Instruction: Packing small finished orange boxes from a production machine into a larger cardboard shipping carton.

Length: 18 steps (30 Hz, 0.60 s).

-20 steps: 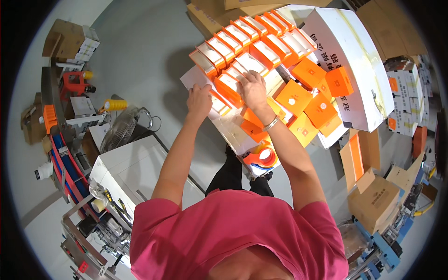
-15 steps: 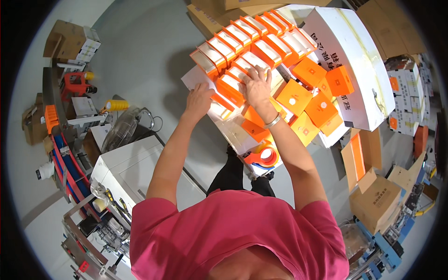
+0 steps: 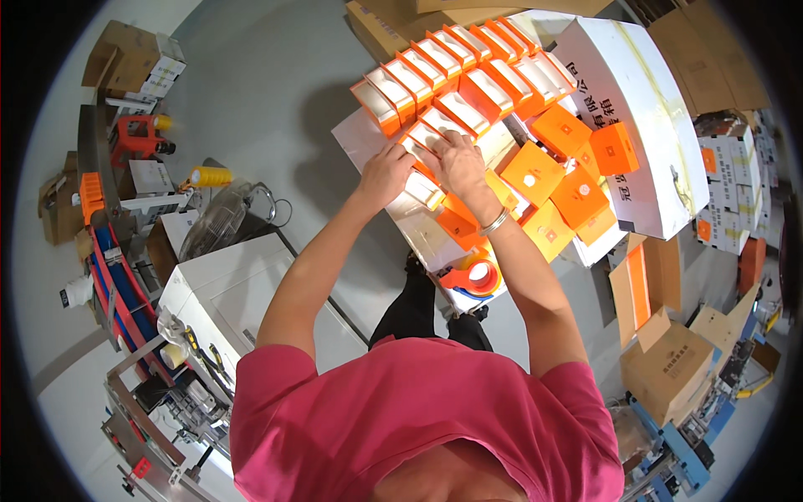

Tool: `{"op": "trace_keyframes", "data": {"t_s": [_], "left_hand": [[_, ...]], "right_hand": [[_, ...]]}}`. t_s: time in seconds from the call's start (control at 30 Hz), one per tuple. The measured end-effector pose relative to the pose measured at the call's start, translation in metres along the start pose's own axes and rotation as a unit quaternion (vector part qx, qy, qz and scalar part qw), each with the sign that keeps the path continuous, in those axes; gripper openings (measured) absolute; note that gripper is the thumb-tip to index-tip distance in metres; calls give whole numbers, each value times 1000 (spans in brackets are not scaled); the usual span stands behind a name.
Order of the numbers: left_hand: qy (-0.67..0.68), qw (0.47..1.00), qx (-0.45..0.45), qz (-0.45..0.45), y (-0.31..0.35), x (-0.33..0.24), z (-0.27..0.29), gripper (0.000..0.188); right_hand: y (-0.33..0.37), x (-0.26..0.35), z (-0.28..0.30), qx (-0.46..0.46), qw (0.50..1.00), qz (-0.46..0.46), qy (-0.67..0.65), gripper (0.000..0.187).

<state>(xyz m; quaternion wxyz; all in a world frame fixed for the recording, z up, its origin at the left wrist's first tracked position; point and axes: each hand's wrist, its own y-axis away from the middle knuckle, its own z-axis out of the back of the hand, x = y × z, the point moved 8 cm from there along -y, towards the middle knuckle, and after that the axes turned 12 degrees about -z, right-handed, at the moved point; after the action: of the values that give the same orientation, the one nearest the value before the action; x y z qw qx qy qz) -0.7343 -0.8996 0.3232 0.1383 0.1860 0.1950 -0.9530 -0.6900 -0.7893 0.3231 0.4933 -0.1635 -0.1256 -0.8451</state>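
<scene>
My left hand (image 3: 386, 172) and my right hand (image 3: 458, 159) are side by side on an open orange box with a white inside (image 3: 416, 151), fingers pressed on it at the near end of a row. Rows of the same open orange boxes (image 3: 435, 71) run away from me across the white table (image 3: 355, 134). Closed orange boxes (image 3: 534, 174) lie to the right of my right hand. A silver bracelet (image 3: 495, 222) is on my right wrist. An orange tape dispenser (image 3: 475, 274) sits at the table's near edge, under my right forearm.
A large white carton (image 3: 640, 109) stands right of the orange boxes. Brown cardboard boxes (image 3: 669, 368) sit on the floor at the right. A white machine (image 3: 226, 293) and a conveyor with blue and red rails (image 3: 113, 276) are to my left.
Both hands have moved closer together onto the same open box in the near row; the left hand has come in from the table's left edge.
</scene>
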Motion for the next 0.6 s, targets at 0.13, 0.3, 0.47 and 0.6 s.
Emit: {"op": "trace_keyframes", "data": {"t_s": [0.13,0.3,0.47,0.6], "left_hand": [[-3,996,19,90,2,14,-5,8],[18,994,1,112,-5,17,-3,8],[119,970,-91,190,-13,56,31,11],[-86,986,-132,53,-51,76,60,16]], "right_hand": [[7,7,4,70,996,-23,43,48],[7,9,-20,36,998,-28,50,47],[11,7,-14,-6,998,-27,59,46],[15,14,0,-29,999,18,10,40]]}}
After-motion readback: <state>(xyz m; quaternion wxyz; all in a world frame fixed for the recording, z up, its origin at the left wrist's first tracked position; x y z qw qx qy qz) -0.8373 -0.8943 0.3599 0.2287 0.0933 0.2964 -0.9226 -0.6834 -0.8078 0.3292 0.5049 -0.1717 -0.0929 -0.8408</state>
